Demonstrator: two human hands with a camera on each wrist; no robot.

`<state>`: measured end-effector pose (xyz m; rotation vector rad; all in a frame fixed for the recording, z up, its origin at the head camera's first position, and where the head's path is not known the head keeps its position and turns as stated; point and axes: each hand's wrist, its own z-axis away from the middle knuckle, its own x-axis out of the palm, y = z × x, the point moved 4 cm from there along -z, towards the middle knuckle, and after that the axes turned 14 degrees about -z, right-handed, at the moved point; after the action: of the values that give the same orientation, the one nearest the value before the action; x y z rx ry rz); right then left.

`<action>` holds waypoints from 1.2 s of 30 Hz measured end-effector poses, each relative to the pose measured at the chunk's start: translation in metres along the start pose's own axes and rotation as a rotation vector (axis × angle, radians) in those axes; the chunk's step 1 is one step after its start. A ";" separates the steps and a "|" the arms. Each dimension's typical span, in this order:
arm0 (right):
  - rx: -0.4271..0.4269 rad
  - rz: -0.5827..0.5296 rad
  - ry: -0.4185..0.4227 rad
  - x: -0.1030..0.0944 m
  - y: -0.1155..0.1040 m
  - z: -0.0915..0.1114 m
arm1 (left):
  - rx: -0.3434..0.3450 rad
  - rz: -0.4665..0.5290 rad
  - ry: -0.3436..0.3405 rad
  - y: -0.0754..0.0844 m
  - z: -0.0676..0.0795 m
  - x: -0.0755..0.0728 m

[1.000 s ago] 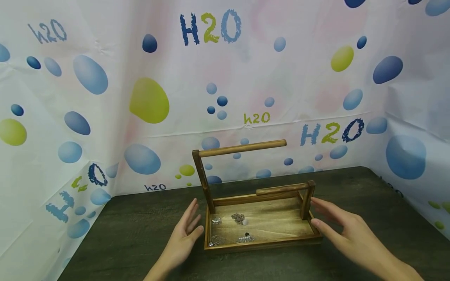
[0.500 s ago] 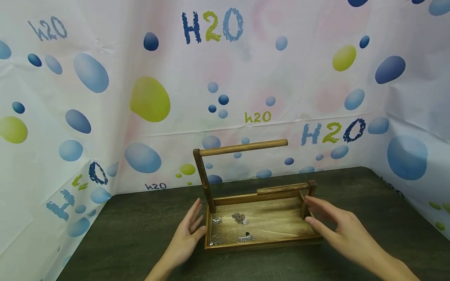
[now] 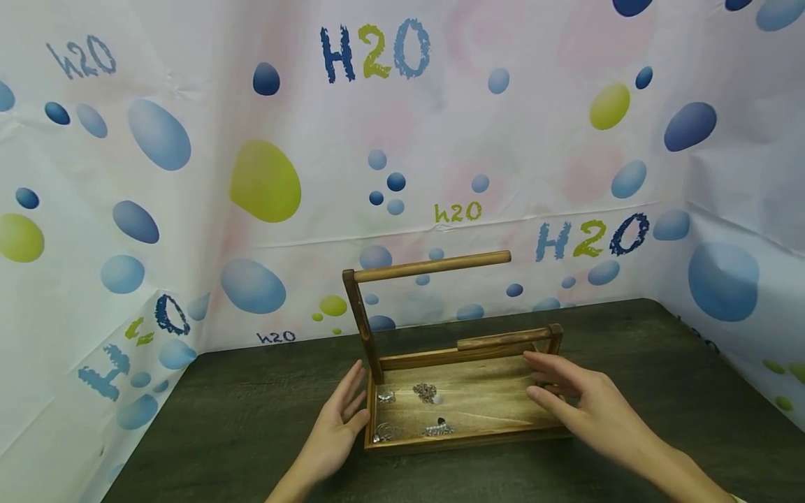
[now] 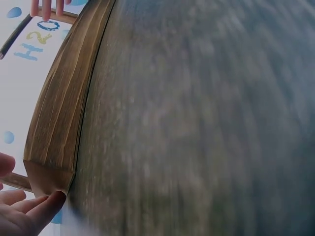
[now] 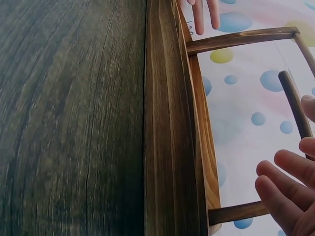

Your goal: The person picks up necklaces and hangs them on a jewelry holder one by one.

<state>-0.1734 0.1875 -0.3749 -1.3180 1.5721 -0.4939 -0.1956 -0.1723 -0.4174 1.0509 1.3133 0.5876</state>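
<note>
A shallow wooden tray (image 3: pixel 478 440) stands on the dark table. Its tall left post (image 3: pixel 360 325) carries a long rod (image 3: pixel 434 266); a shorter rod (image 3: pixel 503 340) runs from the low right post. Inside lie a silver chain (image 3: pixel 424 392), a clear beaded piece (image 3: pixel 437 427) with a dark bead, thin hoops (image 3: pixel 385 433) and a small shiny piece (image 3: pixel 386 396). My left hand (image 3: pixel 333 426) is beside the left end; in the left wrist view a fingertip appears to touch it. My right hand (image 3: pixel 588 405), fingers relaxed, hovers over the right end, hiding part of the right post.
The dark wood-grain table (image 3: pixel 251 419) extends around the tray. Behind it and along both sides hangs a white curtain (image 3: pixel 333 175) printed with bubbles and H2O lettering.
My right hand has moved left, from beside the right post to over the tray's right end. My left hand has edged slightly closer to the left end. The jewellery stays in place.
</note>
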 end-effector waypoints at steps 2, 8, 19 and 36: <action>0.009 -0.030 -0.014 0.003 0.001 -0.002 | 0.003 -0.002 -0.002 0.000 0.000 0.001; 0.039 -0.087 -0.043 0.009 0.003 -0.007 | 0.013 -0.018 -0.013 0.001 -0.003 0.004; 0.056 -0.166 -0.100 0.024 0.008 -0.015 | -0.014 -0.022 -0.066 -0.003 -0.002 0.007; -0.001 -0.191 -0.176 0.039 0.005 -0.023 | -0.020 -0.071 -0.105 -0.005 0.000 0.009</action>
<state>-0.1928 0.1471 -0.3849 -1.4788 1.3097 -0.4803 -0.1948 -0.1668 -0.4261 1.0013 1.2449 0.4856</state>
